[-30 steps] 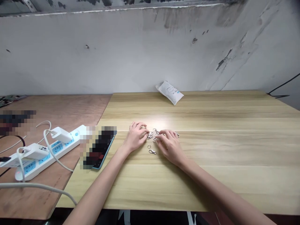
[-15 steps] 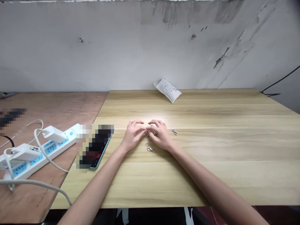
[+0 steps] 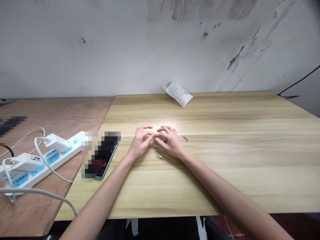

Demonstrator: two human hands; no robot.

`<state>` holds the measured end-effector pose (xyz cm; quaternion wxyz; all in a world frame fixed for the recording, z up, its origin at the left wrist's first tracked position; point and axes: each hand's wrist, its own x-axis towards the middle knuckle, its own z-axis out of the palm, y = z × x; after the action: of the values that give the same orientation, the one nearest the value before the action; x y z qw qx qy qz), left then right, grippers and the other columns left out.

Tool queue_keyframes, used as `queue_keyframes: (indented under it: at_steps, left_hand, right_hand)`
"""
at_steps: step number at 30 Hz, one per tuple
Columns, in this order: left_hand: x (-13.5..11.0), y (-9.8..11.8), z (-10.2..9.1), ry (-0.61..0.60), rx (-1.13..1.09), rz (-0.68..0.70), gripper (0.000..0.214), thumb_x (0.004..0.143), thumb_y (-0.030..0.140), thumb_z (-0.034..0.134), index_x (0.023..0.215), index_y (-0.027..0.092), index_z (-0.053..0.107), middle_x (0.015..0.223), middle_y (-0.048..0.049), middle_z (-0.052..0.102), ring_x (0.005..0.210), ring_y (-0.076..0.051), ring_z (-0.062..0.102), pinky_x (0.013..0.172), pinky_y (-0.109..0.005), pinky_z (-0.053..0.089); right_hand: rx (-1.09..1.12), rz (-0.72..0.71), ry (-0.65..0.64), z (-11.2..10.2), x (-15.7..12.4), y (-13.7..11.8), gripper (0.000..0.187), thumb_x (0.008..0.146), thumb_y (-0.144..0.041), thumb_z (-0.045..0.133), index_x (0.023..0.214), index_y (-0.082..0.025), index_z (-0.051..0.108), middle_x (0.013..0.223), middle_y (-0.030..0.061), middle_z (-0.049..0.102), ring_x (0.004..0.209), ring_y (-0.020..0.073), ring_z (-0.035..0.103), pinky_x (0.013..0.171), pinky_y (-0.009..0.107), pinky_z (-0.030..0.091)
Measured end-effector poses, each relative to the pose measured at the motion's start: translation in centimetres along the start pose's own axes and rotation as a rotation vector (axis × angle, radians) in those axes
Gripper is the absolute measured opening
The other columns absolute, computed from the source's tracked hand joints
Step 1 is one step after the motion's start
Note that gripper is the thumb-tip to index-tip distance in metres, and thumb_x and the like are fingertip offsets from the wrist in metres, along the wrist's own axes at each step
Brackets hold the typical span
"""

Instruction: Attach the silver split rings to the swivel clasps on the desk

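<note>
My left hand [image 3: 140, 142] and my right hand [image 3: 169, 141] meet fingertip to fingertip over a small pile of metal clasps and rings [image 3: 162, 140] on the light wooden table [image 3: 225, 153]. Both hands have their fingers curled and pinched together on the small metal pieces between them. A loose ring [image 3: 156, 152] and a lobster clasp [image 3: 160, 157] lie just nearer to me, between my wrists. Another clasp [image 3: 185, 138] lies alone to the right of my right hand.
A white packet [image 3: 178, 94] leans at the wall at the table's back. A phone in a blue case [image 3: 103, 156] lies at the table's left edge. On the brown table [image 3: 62, 113] to the left sits a white power strip [image 3: 42, 158] with chargers and cables.
My right hand has slid left to meet my left hand over the clasps. The clasp at the right now lies uncovered. The view has tilted slightly.
</note>
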<state>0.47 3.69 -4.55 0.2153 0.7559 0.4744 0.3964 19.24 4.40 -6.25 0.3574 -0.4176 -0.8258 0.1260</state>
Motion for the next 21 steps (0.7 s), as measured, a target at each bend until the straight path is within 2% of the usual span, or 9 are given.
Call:
queue_keyframes:
  at_steps: [6,11,21]
  left_hand:
    - [0.1,-0.1,0.2,0.005,-0.011,-0.001,0.013,0.09,0.028,0.06,0.088,0.023,0.072,0.122,-0.0064,0.059,0.125,-0.023,0.045,0.109,-0.046,0.036]
    - [0.1,-0.2,0.2,0.001,-0.053,-0.003,0.008,0.086,0.029,0.065,0.086,0.023,0.071,0.123,-0.0065,0.059,0.124,-0.023,0.047,0.108,-0.046,0.037]
    - [0.2,0.2,-0.2,0.011,-0.076,0.0,0.009,0.084,0.03,0.068,0.084,0.023,0.073,0.122,-0.0069,0.06,0.124,-0.024,0.048,0.107,-0.049,0.039]
  right_hand:
    - [0.01,-0.006,0.001,0.1,0.0,0.0,0.015,0.088,-0.036,0.065,0.099,-0.027,0.071,0.11,0.0058,0.065,0.119,0.0263,0.049,0.097,0.045,0.034]
    - [0.027,-0.005,0.006,-0.2,0.1,-0.3,0.01,0.091,-0.026,0.059,0.091,-0.024,0.069,0.108,0.0053,0.066,0.117,0.0247,0.05,0.096,0.043,0.035]
    - [0.158,0.015,0.083,-1.0,0.2,-0.9,0.01,0.093,-0.023,0.054,0.093,-0.023,0.065,0.097,0.005,0.07,0.101,0.0216,0.056,0.09,0.039,0.036]
